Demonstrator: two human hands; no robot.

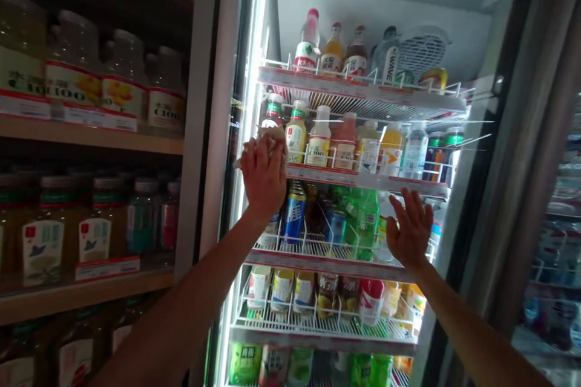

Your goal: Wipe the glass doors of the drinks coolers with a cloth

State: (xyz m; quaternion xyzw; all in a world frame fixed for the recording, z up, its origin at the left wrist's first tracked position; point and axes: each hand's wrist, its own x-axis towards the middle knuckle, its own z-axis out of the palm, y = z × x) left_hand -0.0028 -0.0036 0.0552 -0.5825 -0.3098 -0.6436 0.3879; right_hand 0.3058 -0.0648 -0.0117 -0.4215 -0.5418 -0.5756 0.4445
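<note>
You stood at a lit drinks cooler (376, 6), reaching up to its glass door (463, 230). Your left hand (263, 178), the nearer to it, was curled over a crumpled white cloth (263, 146) held against the glass. Your right hand (411, 227) was open and empty, fingers spread, off to the right.

**A white crumpled cloth (267, 148) against a brightly coloured drinks fridge**

Red-and-white price strips (363, 178) edge the white wire shelves (327, 248). A blue can (294, 217) with red and white bands stands left of green plastic bottles (367, 224). On the far left, a light brown wooden shelf (91, 136) carries clear plastic jugs (122, 66) with yellow-and-white, red-topped labels.
</note>
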